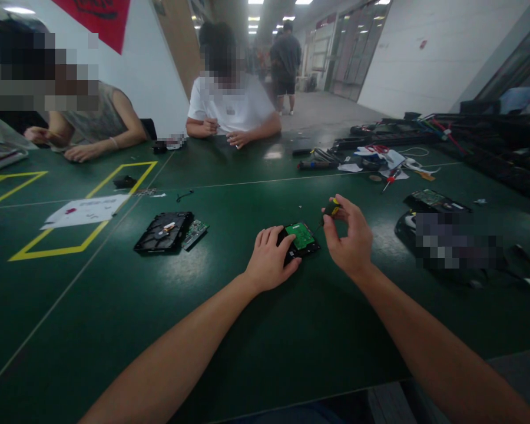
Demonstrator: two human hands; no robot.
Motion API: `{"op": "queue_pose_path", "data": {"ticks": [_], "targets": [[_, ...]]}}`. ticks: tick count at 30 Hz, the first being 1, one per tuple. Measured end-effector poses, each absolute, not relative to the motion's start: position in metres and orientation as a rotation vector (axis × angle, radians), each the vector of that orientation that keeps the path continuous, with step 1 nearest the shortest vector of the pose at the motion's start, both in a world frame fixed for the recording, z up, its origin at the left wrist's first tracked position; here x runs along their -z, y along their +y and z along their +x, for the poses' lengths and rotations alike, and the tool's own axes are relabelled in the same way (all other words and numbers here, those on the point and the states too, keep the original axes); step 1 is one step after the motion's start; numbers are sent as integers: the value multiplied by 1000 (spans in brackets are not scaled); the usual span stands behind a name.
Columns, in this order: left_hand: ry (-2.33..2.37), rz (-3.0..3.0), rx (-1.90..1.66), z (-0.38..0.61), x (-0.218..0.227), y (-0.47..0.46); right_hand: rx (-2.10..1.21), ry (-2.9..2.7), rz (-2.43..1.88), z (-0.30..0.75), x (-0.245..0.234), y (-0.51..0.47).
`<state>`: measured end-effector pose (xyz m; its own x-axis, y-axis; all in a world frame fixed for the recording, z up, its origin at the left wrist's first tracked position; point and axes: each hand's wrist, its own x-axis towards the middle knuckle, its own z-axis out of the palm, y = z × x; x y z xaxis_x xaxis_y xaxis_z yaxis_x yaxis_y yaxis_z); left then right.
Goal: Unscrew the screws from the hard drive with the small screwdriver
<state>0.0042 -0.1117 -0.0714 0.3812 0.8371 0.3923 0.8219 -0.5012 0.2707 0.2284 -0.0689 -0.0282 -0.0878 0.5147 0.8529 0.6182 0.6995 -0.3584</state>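
On the green tabletop, my left hand [271, 259] grips a hard drive [310, 247]. Its green circuit board faces up, and the fingers and thumb lie over the drive's left and near sides, hiding part of it. Just to the right, my right hand [350, 238] pinches a short screwdriver [333, 207] by its black and yellow handle. The screwdriver tilts downward, and its tip, hard to make out, is close to the drive's right side without plainly touching it.
Left of the drive lie a square black fan-like part [164, 232] and a small circuit board [195, 235]. Farther left is a paper sheet [85, 211]. Another hard drive [437, 201], cables and a red screwdriver [389, 180] lie right. Co-workers sit across the table.
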Motion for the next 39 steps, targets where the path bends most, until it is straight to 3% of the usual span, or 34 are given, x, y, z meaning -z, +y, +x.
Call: {"op": "queue_pose_path", "data": {"ticks": [8, 21, 39], "targets": [[1556, 2594, -740, 4, 71, -112, 233, -1720, -924, 229, 21, -73], [1553, 2589, -754, 4, 71, -112, 80, -1758, -893, 227, 23, -72], [1554, 2597, -744, 4, 70, -112, 158, -1763, -897, 230, 23, -69]]}}
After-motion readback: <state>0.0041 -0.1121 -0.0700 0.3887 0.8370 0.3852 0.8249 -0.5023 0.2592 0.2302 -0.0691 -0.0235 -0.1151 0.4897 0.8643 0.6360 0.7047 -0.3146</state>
